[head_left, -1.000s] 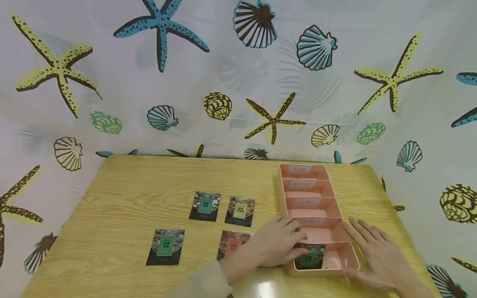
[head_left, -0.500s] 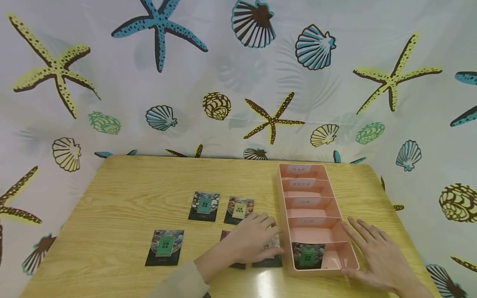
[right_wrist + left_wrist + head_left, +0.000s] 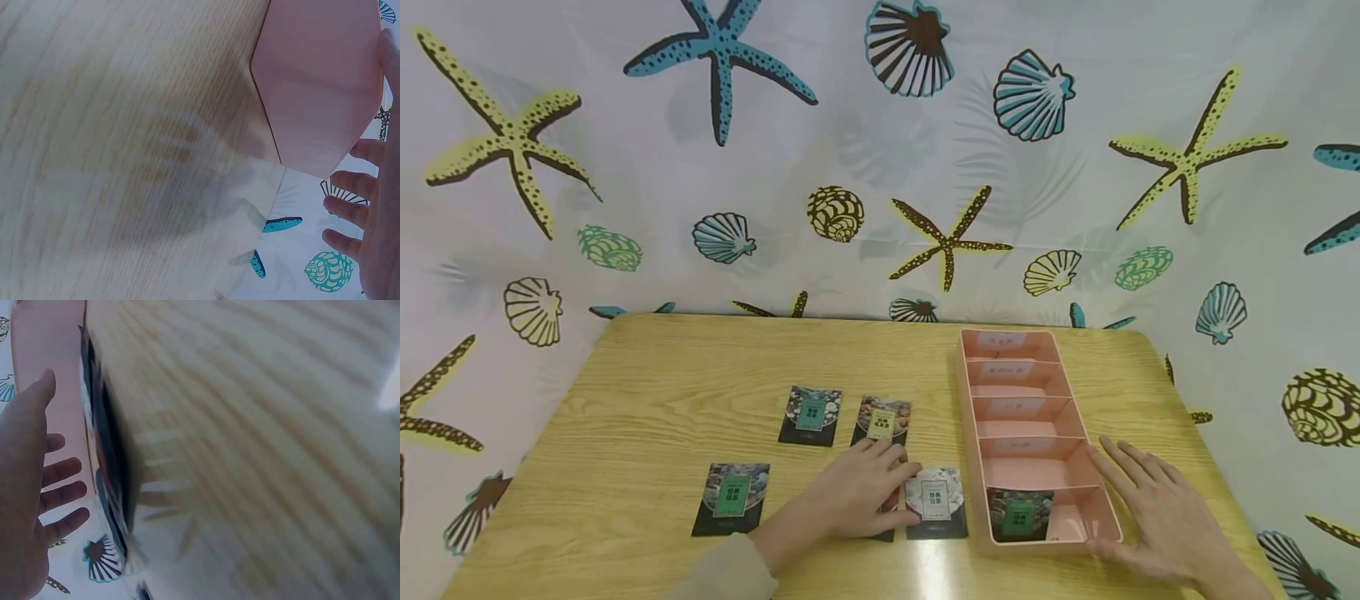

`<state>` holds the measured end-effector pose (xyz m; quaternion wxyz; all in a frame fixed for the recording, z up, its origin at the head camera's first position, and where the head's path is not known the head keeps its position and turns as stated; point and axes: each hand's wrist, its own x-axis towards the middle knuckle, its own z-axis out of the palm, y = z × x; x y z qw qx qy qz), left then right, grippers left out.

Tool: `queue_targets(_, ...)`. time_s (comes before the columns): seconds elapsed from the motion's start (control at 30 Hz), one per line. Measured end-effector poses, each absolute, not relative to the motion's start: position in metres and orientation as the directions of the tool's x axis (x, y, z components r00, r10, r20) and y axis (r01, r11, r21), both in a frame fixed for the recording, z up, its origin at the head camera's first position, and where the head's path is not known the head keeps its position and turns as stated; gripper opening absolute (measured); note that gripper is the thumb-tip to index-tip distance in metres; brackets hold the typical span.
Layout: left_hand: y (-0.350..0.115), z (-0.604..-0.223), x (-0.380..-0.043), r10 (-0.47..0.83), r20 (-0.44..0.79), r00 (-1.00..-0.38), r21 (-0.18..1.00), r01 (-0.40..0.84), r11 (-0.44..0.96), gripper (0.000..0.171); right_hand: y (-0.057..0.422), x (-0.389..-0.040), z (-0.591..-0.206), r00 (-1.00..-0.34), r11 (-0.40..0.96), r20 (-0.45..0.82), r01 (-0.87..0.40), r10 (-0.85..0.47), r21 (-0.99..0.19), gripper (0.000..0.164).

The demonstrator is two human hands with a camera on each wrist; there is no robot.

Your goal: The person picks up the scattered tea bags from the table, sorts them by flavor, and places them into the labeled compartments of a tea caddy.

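Note:
My left hand (image 3: 861,492) is over a red tea packet (image 3: 889,504), hiding most of it; its fingers look loosely extended in the left wrist view. Touching distance from the thumb lies a white-fronted tea packet (image 3: 936,500). Just beyond the fingertips is a yellow-labelled tea packet (image 3: 882,417). On the right stands a long pink divided box (image 3: 970,417), with a green-labelled tea packet (image 3: 1021,515) in its nearest compartment. My right hand (image 3: 1165,521) rests with spread fingers along the box's right side, thumb at the near corner.
A teal-labelled tea packet (image 3: 811,415) lies at the middle of the wooden table (image 3: 700,367), and another green-labelled one (image 3: 731,500) at the left front. White labels mark the box's compartments. A shell-patterned cloth (image 3: 850,125) hangs behind the table.
My left hand has moved left from the box's nearest compartment, past the white packet, to over the red packet. The white packet is now uncovered. My right hand stays at the box.

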<state>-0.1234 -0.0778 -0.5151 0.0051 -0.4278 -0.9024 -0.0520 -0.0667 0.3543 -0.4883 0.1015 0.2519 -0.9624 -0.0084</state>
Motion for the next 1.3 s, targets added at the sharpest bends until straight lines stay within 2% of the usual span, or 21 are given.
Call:
queue_targets(0.37,-0.102,-0.530,-0.119,0.716,0.028,-0.697,0.079,0.716,0.694,0.071,0.354,-0.066,-0.488,-0.866,0.880,0.156,-0.470,-0.475,0.065,0.111)
queue_targets(0.93,-0.110,-0.529,-0.115,0.697,0.012,-0.717,0.035,0.697,0.716,0.072,0.354,-0.067,-0.487,-0.866,0.879,0.154,-0.470,-0.476,0.076,0.110)
queue_targets(1.3,-0.112,-0.524,-0.118,0.698,0.013,-0.716,-0.015,0.698,0.716,0.079,0.354,-0.067,-0.487,-0.866,0.879,0.148,-0.471,-0.477,0.074,0.110)
